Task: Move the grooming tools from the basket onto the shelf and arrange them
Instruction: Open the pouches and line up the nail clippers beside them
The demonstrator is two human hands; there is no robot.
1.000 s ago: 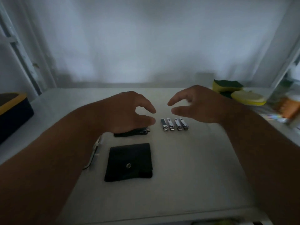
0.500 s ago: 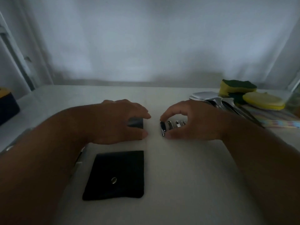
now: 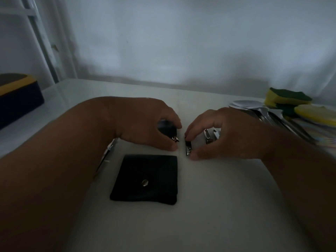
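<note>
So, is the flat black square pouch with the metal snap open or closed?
Closed: the flat black square pouch lies flat on the white shelf, flap down.

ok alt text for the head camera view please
Two hands work on a dim white shelf: the right hand pinches a nail clipper, the left hand grips a dark tool. A black snap pouch lies in front of them.

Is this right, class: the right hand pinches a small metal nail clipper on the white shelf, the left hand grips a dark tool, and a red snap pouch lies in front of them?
One detail is wrong: the snap pouch is black, not red, as the head view shows. The rest stands: the right hand pinches the nail clipper on the white shelf, and the left hand grips the dark tool.
</note>
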